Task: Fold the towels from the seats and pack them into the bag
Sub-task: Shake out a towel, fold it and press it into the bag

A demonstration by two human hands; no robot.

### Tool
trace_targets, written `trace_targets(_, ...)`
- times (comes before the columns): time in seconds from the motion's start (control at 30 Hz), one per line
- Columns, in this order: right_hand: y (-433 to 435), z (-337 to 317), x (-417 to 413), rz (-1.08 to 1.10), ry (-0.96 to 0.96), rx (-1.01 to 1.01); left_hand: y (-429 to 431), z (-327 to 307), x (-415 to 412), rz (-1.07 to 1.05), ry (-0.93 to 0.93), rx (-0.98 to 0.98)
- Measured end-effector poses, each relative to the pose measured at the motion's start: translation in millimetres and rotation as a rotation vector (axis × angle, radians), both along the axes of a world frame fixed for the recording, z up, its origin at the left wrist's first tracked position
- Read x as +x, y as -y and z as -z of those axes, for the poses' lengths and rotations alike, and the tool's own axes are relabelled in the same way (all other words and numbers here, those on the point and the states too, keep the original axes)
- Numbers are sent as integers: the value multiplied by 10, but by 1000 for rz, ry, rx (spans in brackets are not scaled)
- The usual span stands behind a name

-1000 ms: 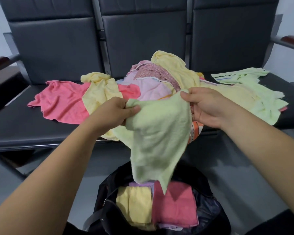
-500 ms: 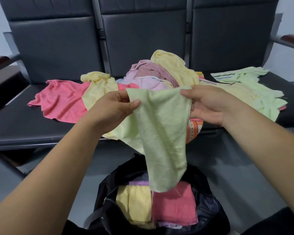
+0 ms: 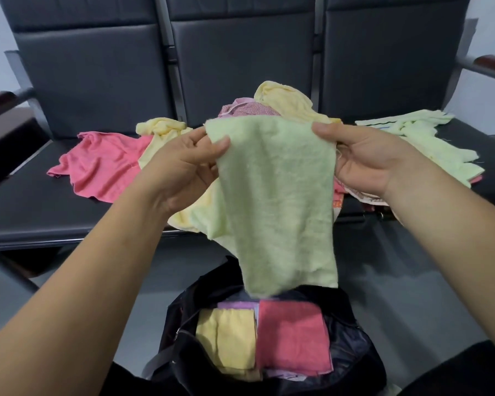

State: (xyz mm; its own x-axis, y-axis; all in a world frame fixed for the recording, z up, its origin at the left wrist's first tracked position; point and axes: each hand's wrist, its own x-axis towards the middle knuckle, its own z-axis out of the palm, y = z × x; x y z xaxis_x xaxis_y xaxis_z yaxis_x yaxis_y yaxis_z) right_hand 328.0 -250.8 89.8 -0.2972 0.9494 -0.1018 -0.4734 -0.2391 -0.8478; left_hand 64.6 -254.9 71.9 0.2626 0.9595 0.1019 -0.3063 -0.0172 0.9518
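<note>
Dark seats [image 3: 26,212] across the upper frame carry loose towels [image 3: 283,101]. Centre frame, left hand [image 3: 183,170] and right hand [image 3: 366,161] each pinch a top corner of the green towel [image 3: 275,195]; its long axis hangs straight down toward the bag [image 3: 352,347] below.

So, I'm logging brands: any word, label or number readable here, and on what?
No text can be read.
Patterned cloth under the right hand: printed marks, too blurred to read.
Lilac cloth in the bag: a tiny dark mark, too small to read.
</note>
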Motion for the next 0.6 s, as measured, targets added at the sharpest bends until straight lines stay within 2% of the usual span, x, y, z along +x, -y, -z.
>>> trace_targets(0.17,0,-3,18,154,214,182,-16,-20,-9,-175,-160,130)
trace_targets(0.27,13,-52,21,176,285,239,-6,-89,-16,-250,-245,177)
trace_targets(0.47,103,-152,9,149,140,199,110,-250,26,-153,-210,203)
trace_targets(0.6,214,-218,53,169,156,236,234,-280,24,-159,-207,221)
